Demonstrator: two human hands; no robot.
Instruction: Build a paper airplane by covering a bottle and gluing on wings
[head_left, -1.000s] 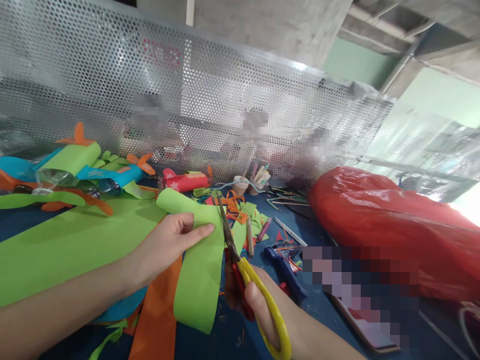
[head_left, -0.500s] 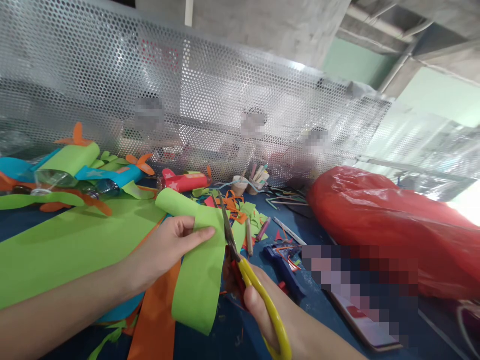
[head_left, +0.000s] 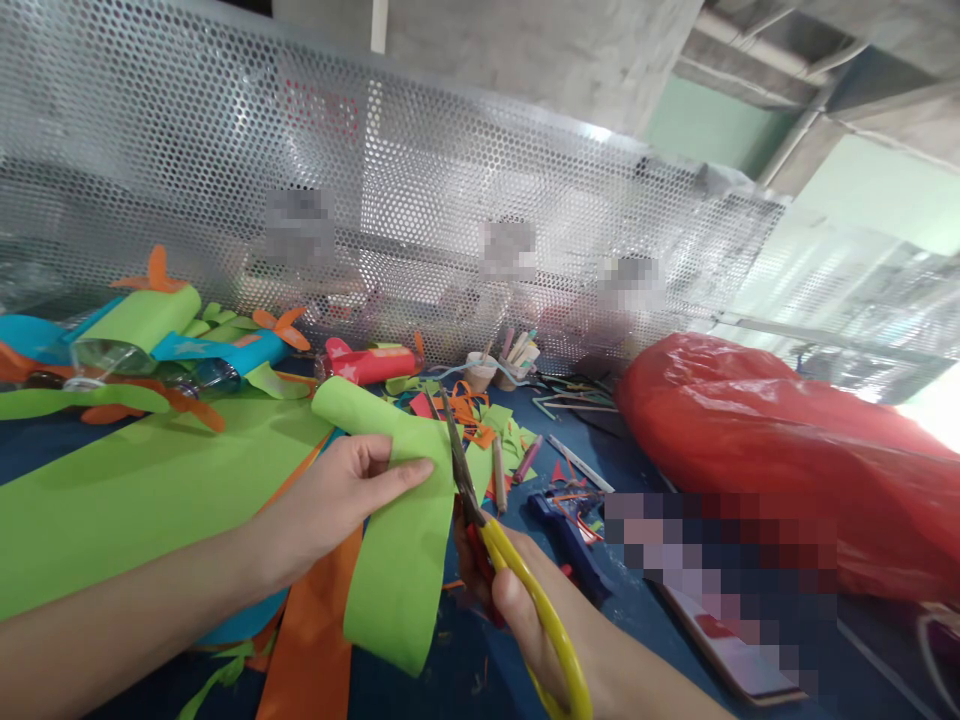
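My left hand (head_left: 360, 490) pinches a curling strip of green paper (head_left: 401, 570) between thumb and fingers, in the middle of the head view. The strip's lower end hangs down and its upper end rolls over. In my right hand (head_left: 517, 590) are scissors (head_left: 544, 610) with yellow and red handles, thumb through the yellow loop. Their blades point up and away, slightly parted, right at the strip's right edge. Whether paper lies between the blades I cannot tell. Below my left wrist lies an orange paper strip (head_left: 315, 620).
Bottle-and-paper planes, one red (head_left: 375, 362), lie at the back left beside a large green sheet (head_left: 165, 490). Paper scraps, pencils and a blue glue gun (head_left: 570, 540) sit ahead. A red plastic bag (head_left: 780, 460) and a phone (head_left: 727, 640) are at right. People stand behind perforated metal.
The scissors and my right hand have shifted very slightly to the right. My left hand and the green strip have hardly moved.
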